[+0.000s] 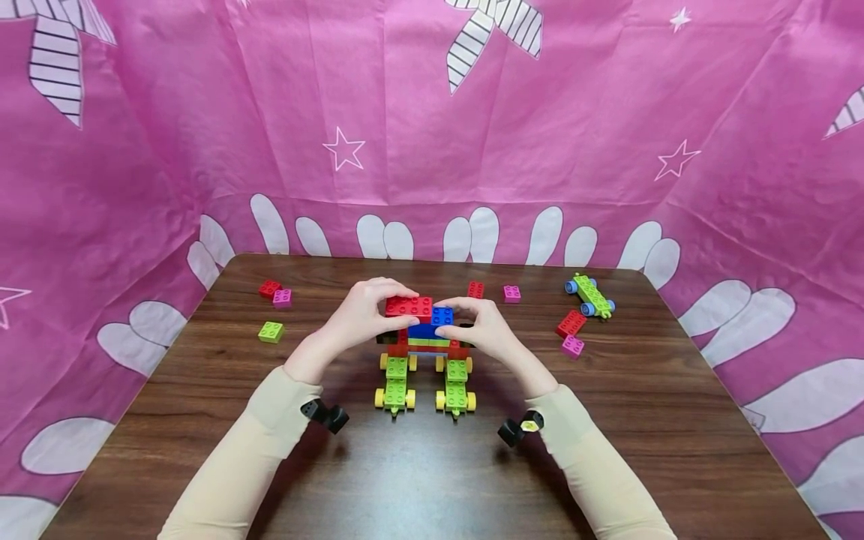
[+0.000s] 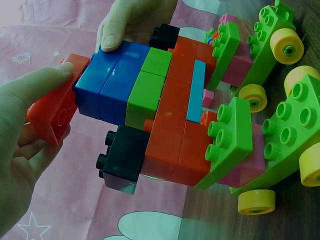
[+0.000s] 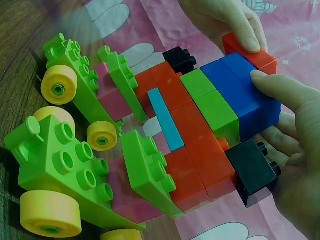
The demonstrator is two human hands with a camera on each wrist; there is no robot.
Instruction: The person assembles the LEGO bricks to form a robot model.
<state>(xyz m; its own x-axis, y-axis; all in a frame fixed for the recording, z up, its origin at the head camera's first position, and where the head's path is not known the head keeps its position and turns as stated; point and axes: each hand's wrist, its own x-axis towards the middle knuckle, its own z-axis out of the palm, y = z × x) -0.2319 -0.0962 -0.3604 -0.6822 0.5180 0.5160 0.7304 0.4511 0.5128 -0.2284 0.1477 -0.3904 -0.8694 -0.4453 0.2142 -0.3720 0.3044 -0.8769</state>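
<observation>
A figure of toy building bricks stands upright in the middle of the table, on two lime wheeled bases [image 1: 396,390] with yellow wheels. My left hand [image 1: 361,315] pinches a red brick [image 1: 408,306] at the figure's top, where it overhangs to the left; whether it is fully seated I cannot tell. From the other side my right hand [image 1: 491,324] grips the blue bricks [image 3: 235,85] between thumb and fingers. Below these come lime bricks [image 2: 146,85], then a red body [image 2: 175,120] with a light blue strip [image 2: 197,90]. Black bricks [image 2: 125,160] stick out at both sides.
Left on the table lie a lime brick [image 1: 271,332], a red brick [image 1: 269,289] and a pink brick [image 1: 282,298]. Behind and right are more red [image 1: 571,323] and pink [image 1: 573,346] bricks, plus a lime base with blue wheels [image 1: 590,295]. A pink cloth [image 1: 418,150] hangs behind.
</observation>
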